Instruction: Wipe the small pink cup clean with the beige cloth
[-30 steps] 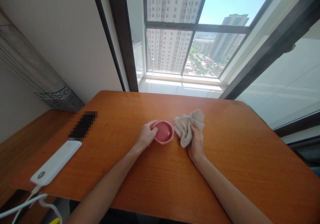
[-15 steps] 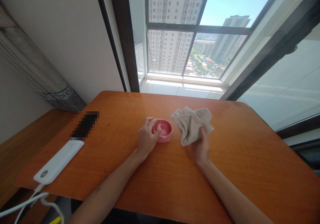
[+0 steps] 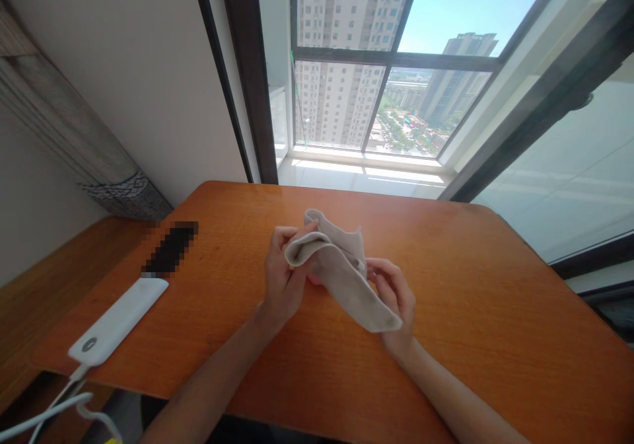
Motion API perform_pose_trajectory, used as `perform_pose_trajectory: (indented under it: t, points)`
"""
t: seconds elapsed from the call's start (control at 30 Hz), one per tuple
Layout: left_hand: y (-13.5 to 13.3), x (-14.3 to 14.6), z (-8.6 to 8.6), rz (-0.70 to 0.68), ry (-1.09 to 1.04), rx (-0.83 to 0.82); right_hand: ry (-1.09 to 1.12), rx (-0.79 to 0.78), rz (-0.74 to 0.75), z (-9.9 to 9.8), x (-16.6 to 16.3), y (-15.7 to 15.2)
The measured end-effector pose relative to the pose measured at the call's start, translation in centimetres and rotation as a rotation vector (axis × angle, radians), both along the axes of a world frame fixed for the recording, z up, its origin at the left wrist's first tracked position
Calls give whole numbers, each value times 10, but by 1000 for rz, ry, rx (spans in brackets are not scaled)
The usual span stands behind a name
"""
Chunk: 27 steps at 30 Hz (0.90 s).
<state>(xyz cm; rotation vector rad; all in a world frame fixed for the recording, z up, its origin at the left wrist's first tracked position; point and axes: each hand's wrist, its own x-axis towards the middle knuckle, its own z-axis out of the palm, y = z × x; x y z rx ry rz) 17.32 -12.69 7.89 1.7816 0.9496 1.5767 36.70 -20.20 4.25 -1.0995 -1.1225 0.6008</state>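
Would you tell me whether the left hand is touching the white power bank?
No, the left hand holds the beige cloth, apart from the power bank.

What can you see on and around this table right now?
table: one, orange-brown wood, below the window
cloth: one, beige, held above the table's middle
power bank: one, white, table's left edge
cable: at least one, white, trailing from the power bank's near end
dark thing: one, black, blurred out, just beyond the power bank
window: one, dark-framed, tower blocks outside
left hand: one, gripping the cloth's upper fold
right hand: one, holding the cloth's lower end
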Motion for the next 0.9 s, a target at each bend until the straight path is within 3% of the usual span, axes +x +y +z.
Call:
perform_pose_trajectory:
  t: [0.13, 0.3, 0.37, 0.5, 0.57, 0.67, 0.77, 0.83, 0.9]
  points:
    - [-12, -7, 18, 37, 23, -53, 51, -51, 189, 12, -11, -14]
    - [-32, -19, 35, 104, -92, -190, -189, -58, 330, 33, -19, -34]
    - [-39, -26, 45, 86, -103, -206, -279, -51, 268, 39, -19, -38]
    - [-55, -44, 66, 49, -103, -141, -383, 95, 8, 48, -15, -47]
    - [-67, -54, 72, 11, -89, -153, -321, 178, 17, 56, -14, -55]
    - [-86, -66, 62, -88, -129, -331, -185, 301, 242, 74, -16, -69]
    - [-98, -63, 36, -176, -270, -607, -145, 288, 435, 94, -19, -78]
    - [-98, -53, 20, -229, -401, -752, -231, 161, 407, 103, -19, -77]
    - [-93, -41, 10, -491, -433, -895, -370, 28, 321, 105, -17, -71]
